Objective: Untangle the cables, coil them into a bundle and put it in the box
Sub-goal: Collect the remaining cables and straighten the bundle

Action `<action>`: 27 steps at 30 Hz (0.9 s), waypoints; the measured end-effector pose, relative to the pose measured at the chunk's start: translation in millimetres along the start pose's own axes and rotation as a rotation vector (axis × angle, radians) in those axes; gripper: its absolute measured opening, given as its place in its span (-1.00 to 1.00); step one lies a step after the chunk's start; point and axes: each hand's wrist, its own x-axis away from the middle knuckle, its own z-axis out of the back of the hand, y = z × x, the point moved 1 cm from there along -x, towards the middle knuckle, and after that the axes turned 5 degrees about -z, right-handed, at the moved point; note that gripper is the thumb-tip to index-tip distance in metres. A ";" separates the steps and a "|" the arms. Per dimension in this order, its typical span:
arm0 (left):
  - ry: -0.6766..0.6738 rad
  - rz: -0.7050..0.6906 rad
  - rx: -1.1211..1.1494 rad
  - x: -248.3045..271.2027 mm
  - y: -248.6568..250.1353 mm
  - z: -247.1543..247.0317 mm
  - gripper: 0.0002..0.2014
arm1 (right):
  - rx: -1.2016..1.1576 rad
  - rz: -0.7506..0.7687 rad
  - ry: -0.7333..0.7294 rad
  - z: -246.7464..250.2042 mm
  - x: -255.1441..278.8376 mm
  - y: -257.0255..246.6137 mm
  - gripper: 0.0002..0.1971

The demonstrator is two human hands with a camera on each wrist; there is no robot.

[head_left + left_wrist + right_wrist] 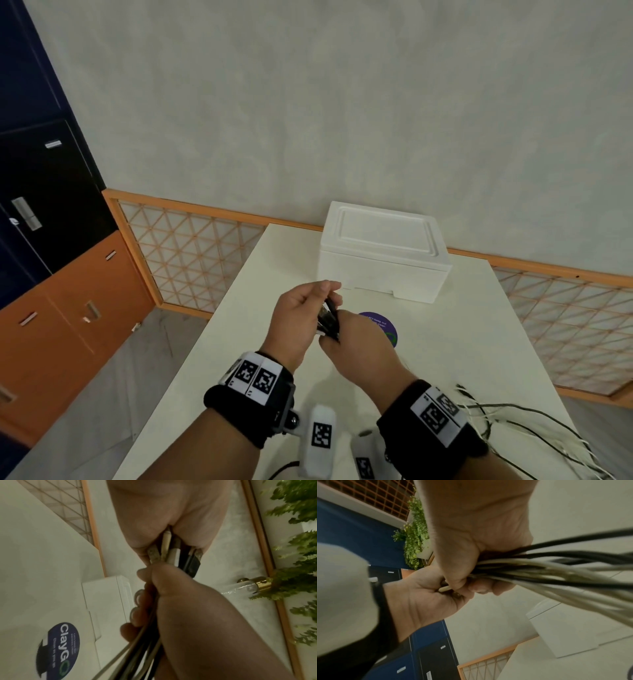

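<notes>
Several black and white cables are gathered into one bunch [327, 318] above the middle of the table. My left hand [305, 313] pinches the plug ends [171, 553] of the bunch. My right hand [359, 342] grips the strands just below them, its fingers curled round the bunch [556, 572]. The loose lengths [513, 421] trail off to the right over the table's near corner. The white foam box [380, 253] stands behind the hands at the far edge, with its lid on. In the left wrist view the box [102, 599] lies beyond the fingers.
A round purple sticker [385, 329] lies on the white table [479, 325] just right of my hands. An orange-framed lattice screen [191, 253] runs behind the table. Orange and dark cabinets [68, 274] stand at the left.
</notes>
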 end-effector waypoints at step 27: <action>-0.260 0.575 0.131 2.0 17.7 3.9 -0.37 | -0.307 -0.049 -0.157 8.0 9.5 -1.8 -0.83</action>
